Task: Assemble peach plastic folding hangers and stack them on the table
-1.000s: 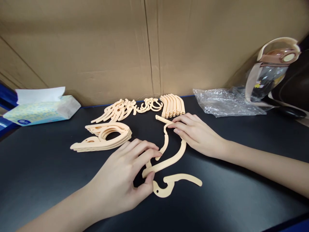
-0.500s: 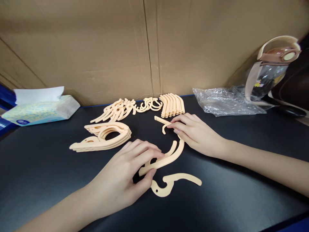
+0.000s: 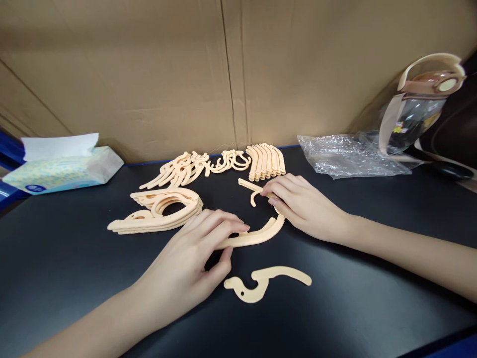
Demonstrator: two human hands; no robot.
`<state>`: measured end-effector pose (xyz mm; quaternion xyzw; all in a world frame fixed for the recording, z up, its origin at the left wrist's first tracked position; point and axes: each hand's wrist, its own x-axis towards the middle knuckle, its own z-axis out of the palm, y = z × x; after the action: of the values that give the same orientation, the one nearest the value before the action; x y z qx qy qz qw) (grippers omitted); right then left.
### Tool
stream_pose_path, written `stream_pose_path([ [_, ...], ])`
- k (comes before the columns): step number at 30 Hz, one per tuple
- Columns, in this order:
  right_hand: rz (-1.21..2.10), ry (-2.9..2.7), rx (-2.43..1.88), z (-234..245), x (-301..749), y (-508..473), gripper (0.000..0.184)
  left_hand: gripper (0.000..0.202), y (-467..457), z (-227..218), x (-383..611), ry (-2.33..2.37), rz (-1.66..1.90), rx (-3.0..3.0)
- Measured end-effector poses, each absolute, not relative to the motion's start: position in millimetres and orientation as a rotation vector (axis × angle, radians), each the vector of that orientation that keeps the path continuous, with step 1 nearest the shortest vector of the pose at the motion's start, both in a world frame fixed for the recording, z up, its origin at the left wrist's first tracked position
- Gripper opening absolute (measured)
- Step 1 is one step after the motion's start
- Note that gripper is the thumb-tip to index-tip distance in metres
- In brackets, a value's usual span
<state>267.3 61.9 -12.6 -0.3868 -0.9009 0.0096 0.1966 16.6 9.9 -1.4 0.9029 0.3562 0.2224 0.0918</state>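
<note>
A cream plastic folding hanger [image 3: 257, 238] lies on the black tabletop between my hands. My left hand [image 3: 201, 248] pinches the end of its lower curved arm between thumb and fingers. At the upper end my right hand [image 3: 294, 201] is closed on the other arm, whose slim tip and small hook [image 3: 254, 200] stick out left of the fingers; the joint is partly hidden. Nearer me lies a separate flat S-shaped cream piece [image 3: 253, 293], untouched. Left of my left hand sits a stack of folded cream hangers [image 3: 179, 216].
At the back lie a heap of curved arms [image 3: 182, 166], some small hooks [image 3: 231, 161] and a row of curved pieces [image 3: 264, 161]. A tissue pack [image 3: 67, 169] stands left. Right are a clear plastic bag [image 3: 346, 156] and a drink bottle [image 3: 417, 114]. Cardboard [image 3: 149, 74] walls the back.
My left hand has moved slightly up and left, swinging the hanger's lower arm toward the back. More of the S-shaped piece's left end now shows. My right hand has barely moved.
</note>
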Motion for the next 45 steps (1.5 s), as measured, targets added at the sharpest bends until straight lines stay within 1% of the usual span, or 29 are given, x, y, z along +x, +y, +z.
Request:
stream_pose_path([
  [3, 0.019, -2.52, -1.076, -12.7, 267.5, 61.3, 0.021, 0.027, 13.5, -3.8, 15.5, 1.075, 0.714, 2.809],
  [8, 0.026, -2.504, -1.061, -12.0, 266.7, 60.3, 0.019, 0.011, 15.8, -3.6, 13.7, 1.137, 0.746, 2.935],
  [10, 0.032, -2.498, -1.041, -11.1, 266.3, 59.9, 0.019, 0.009, 15.9, -3.0, 13.4, 1.16, 0.755, 2.945],
  [17, 0.062, -2.488, -0.998, -9.2, 266.3, 58.9, 0.02, 0.012, 15.2, -3.2, 12.4, 1.249, 0.701, 2.923],
  [26, 0.086, -2.515, -0.962, -9.9, 266.4, 59.3, 0.022, 0.021, 15.6, -5.8, 10.6, 1.221, 0.689, 2.89],
  [45, 0.091, -2.563, -0.817, -11.0, 269.4, 60.6, 0.026, 0.03, 15.3, -3.7, 9.3, 1.257, 0.595, 2.628],
])
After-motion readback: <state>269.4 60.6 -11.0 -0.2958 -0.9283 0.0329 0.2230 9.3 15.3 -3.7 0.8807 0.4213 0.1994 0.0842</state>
